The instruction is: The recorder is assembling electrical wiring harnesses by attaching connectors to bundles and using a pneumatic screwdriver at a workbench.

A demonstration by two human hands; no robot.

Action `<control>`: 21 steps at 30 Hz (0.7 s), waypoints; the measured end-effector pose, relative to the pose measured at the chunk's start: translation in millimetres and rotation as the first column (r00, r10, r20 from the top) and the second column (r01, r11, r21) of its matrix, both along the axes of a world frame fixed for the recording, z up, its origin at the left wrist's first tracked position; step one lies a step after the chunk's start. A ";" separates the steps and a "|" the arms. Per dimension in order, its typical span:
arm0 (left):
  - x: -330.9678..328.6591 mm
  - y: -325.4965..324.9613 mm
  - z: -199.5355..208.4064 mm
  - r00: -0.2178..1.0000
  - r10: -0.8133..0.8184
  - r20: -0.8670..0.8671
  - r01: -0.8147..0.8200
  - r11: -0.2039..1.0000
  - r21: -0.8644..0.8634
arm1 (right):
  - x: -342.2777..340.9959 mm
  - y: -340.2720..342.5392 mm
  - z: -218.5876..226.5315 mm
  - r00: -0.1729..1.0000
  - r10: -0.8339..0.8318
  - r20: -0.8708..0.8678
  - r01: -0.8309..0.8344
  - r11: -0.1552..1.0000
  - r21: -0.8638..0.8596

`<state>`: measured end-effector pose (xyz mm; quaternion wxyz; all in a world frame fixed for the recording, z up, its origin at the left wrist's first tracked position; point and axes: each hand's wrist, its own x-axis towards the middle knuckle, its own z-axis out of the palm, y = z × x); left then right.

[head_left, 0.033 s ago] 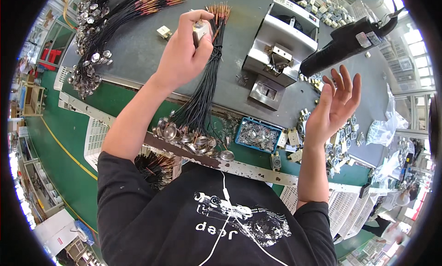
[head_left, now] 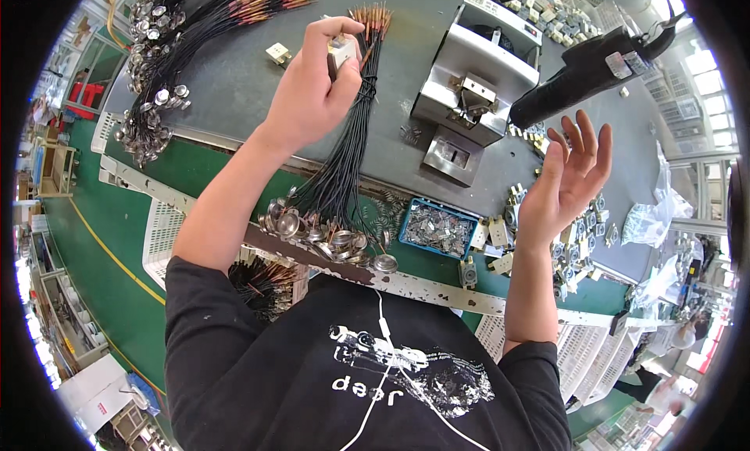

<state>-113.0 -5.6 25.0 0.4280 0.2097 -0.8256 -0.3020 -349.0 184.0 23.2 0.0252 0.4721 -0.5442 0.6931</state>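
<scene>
My left hand (head_left: 312,92) is raised over the table, its thumb and fingers closed round a small cream-white block (head_left: 341,53). Just beside it lies a bundle of black wires (head_left: 361,123) with copper-coloured tips at the far end and round silver metal caps (head_left: 336,244) at the near end. My right hand (head_left: 569,178) is held palm up with fingers apart and nothing in it. It hovers close to a black cylindrical power tool (head_left: 574,84) without gripping it. Left of that tool stands a metal fixture (head_left: 476,84) with a small steel block (head_left: 453,156) in front.
A blue tray (head_left: 402,231) of small metal pieces sits near the front edge, with loose springs (head_left: 383,214) beside it. Several cream switch-like parts (head_left: 500,232) lie to its right. More capped wires (head_left: 168,60) spread at far left; a single cream block (head_left: 277,54) lies nearby.
</scene>
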 end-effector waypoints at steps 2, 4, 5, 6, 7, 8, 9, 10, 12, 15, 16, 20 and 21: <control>1.9 -6.3 -2.0 1.000 -0.022 0.011 0.022 0.999 -0.043 | -2.8 -2.2 -1.0 1.000 0.013 0.008 -0.013 1.000 -0.004; 9.0 -15.8 -9.1 0.998 -0.060 0.026 0.061 0.996 -0.062 | -5.3 5.3 0.6 1.000 0.011 0.022 -0.012 1.000 0.016; 17.4 -29.6 -12.2 0.999 0.035 -0.012 -0.035 0.999 -0.012 | -7.3 8.1 5.8 1.000 -0.012 0.023 0.012 1.000 0.006; 29.3 -44.1 -17.1 0.989 0.140 -0.043 -0.138 0.990 0.038 | -8.7 10.0 8.0 0.999 -0.028 0.023 0.028 1.000 -0.006; 43.6 -58.2 -20.7 0.970 0.244 0.007 -0.243 0.964 0.105 | -10.7 13.4 7.9 0.999 -0.031 0.023 0.031 0.999 -0.011; 56.3 -72.3 -25.6 0.939 0.340 0.060 -0.345 0.925 0.162 | -12.9 16.6 3.2 0.999 -0.037 0.030 0.037 0.999 -0.004; 64.5 -79.2 -28.4 0.937 0.344 0.053 -0.333 0.841 0.427 | -15.2 20.9 -2.1 0.999 -0.025 0.041 0.024 0.999 0.033; 65.0 -79.2 -35.1 0.939 0.339 0.058 -0.330 0.840 0.430 | -17.2 24.6 -7.4 0.999 -0.013 0.053 0.009 0.998 0.068; 62.9 -73.0 -39.6 0.952 0.242 -0.185 -0.108 0.835 0.539 | -17.7 28.9 -18.1 0.997 -0.001 0.083 -0.006 0.996 0.090; 44.6 -61.3 -37.8 0.964 0.132 -0.231 -0.035 0.923 0.384 | -16.5 30.3 -23.5 0.991 0.002 0.131 -0.019 0.992 0.127; 38.9 -57.0 -35.5 0.977 0.071 -0.203 -0.013 0.962 0.273 | -16.5 30.0 -23.8 0.992 0.005 0.129 -0.021 0.992 0.122; 35.5 -41.1 -26.8 0.991 0.031 -0.131 -0.014 0.992 0.129 | -13.9 32.3 -25.0 0.990 0.033 0.133 -0.050 0.991 0.124; 36.0 -37.4 -25.6 0.993 0.030 -0.112 -0.014 0.991 0.134 | -13.1 33.2 -26.6 0.990 0.036 0.135 -0.054 0.990 0.132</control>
